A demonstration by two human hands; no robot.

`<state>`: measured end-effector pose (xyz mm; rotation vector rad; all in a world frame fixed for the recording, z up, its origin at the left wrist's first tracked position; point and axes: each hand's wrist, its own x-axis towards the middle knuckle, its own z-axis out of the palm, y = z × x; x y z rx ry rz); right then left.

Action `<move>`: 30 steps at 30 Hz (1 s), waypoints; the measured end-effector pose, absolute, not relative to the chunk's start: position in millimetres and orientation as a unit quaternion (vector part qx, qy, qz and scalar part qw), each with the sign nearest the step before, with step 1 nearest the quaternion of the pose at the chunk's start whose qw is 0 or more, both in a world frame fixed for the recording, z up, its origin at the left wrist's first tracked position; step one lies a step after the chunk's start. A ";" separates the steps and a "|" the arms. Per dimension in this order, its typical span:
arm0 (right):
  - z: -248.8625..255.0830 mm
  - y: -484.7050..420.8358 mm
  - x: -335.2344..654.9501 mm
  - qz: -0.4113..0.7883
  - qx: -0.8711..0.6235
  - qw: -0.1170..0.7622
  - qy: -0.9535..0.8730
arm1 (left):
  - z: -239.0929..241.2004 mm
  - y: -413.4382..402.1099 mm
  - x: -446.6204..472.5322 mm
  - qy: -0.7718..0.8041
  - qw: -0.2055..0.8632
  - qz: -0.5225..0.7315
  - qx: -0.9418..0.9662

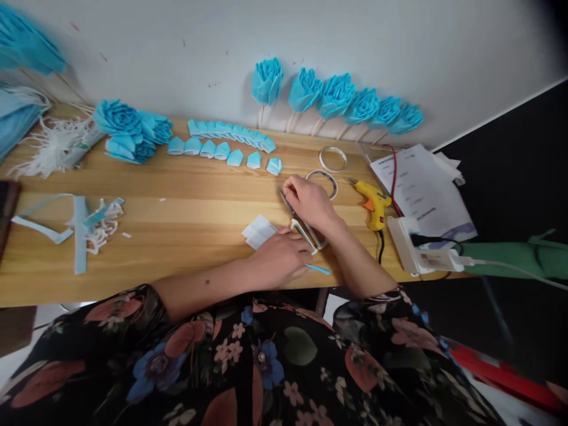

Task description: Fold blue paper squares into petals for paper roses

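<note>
My left hand (pixel 281 257) rests palm down near the table's front edge, its fingers curled under and what they hold hidden. Beside its thumb lie white fabric pieces (pixel 258 232), and a thin blue strip (pixel 318 269) pokes out past the fingers. My right hand (pixel 309 201) is bent down with its fingers drawn together over a narrow metal tool (pixel 287 204), perhaps scissors. I cannot make out what its fingertips grip. A cream-coloured bar (pixel 304 236) lies between the hands. Just beyond the right fingertips sits a folded blue piece (pixel 275 166).
Folded blue petals (pixel 222 151) form rows behind my hands. Blue fabric roses (pixel 336 96) on sticks lean on the wall. Tape rolls (pixel 332 158), a yellow glue gun (pixel 375 204) and a power strip (pixel 404 244) are at right. Scraps (pixel 80 234) lie at left.
</note>
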<state>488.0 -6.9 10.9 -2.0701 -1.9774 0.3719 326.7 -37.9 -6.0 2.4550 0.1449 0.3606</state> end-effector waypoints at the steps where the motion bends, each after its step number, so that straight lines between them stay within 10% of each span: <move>1: 9.8 -9.3 487.2 0.118 -0.716 0.114 -0.678 | -6.7 -38.7 327.2 0.060 0.311 0.134 0.939; 24: -13.2 -18.0 494.3 0.071 -0.731 0.101 -0.672 | -2.3 -19.9 297.1 0.064 0.398 0.137 0.905; 30: -15.5 -17.0 505.9 0.172 -0.700 0.285 -0.632 | -1.9 -28.4 306.1 0.079 0.425 0.135 0.892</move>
